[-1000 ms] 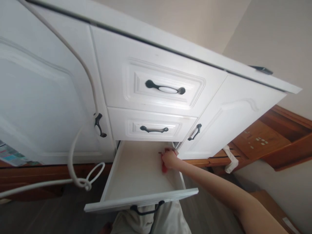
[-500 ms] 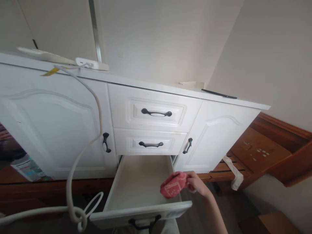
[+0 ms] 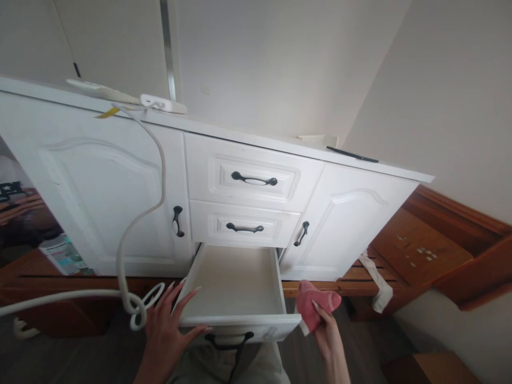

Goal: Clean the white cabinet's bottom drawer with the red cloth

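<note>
Lying folded in the right hand (image 3: 330,333), a pink sock (image 3: 314,304) hangs just outside the right front corner of the open bottom drawer (image 3: 236,280), fingers and thumb pinching it from below. That drawer stands pulled out of a white cabinet (image 3: 100,186) set against a pale wall, over a dark wood floor, and its pale inside shows bare. The left hand (image 3: 166,325) is spread, fingers wide, fingertips (image 3: 196,290) resting on the drawer's left front corner, gripping nothing. Two shut drawers with dark handles sit above, a door on each side. A white cable (image 3: 138,218) drops from a power strip (image 3: 160,103) on the cabinet top and loops near the left hand. Brown wooden furniture (image 3: 424,250) stands to the right, with a white cloth (image 3: 378,285) draped on it.
</note>
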### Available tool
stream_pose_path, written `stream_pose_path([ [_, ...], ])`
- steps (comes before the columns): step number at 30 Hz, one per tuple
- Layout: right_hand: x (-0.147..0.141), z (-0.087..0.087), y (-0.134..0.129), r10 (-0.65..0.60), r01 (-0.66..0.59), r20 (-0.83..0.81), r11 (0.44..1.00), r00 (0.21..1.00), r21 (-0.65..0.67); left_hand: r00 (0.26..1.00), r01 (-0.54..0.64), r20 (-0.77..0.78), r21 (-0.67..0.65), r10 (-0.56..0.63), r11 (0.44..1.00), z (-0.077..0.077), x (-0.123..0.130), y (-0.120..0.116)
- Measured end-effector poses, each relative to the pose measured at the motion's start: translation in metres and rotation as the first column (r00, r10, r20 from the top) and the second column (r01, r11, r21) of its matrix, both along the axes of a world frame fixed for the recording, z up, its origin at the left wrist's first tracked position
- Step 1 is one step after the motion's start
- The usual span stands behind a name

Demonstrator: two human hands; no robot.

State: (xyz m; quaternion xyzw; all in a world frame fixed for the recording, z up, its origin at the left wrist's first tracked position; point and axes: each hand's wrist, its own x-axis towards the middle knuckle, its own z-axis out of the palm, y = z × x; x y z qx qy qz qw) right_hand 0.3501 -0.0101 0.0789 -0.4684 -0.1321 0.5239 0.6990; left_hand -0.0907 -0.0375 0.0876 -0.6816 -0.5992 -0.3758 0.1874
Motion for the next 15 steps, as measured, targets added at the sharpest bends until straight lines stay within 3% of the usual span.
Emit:
stream_pose_path([
  [3,-0.016,-0.016,0.006,0.012,-0.016,-0.115,0.999,0.993,-0.036,1.0,0.001,0.01,0.001,-0.001,1.0,0.003,0.005,-0.003],
  [7,-0.012,-0.028,0.011,-0.09,0.087,-0.081,0.995,0.993,-0.037,1.0,0.008,0.0,0.037,-0.008,0.999,0.004,0.004,0.006],
  [11,0.0,-0.035,0.009,-0.21,0.207,-0.054,0.976,0.976,-0.067,1.0,-0.016,0.01,0.023,0.016,1.0,0.001,0.003,0.031],
  [15,-0.011,-0.035,0.007,-0.248,0.244,-0.025,0.965,0.969,-0.095,0.996,-0.037,0.087,0.033,0.034,0.999,0.0,0.006,0.069],
])
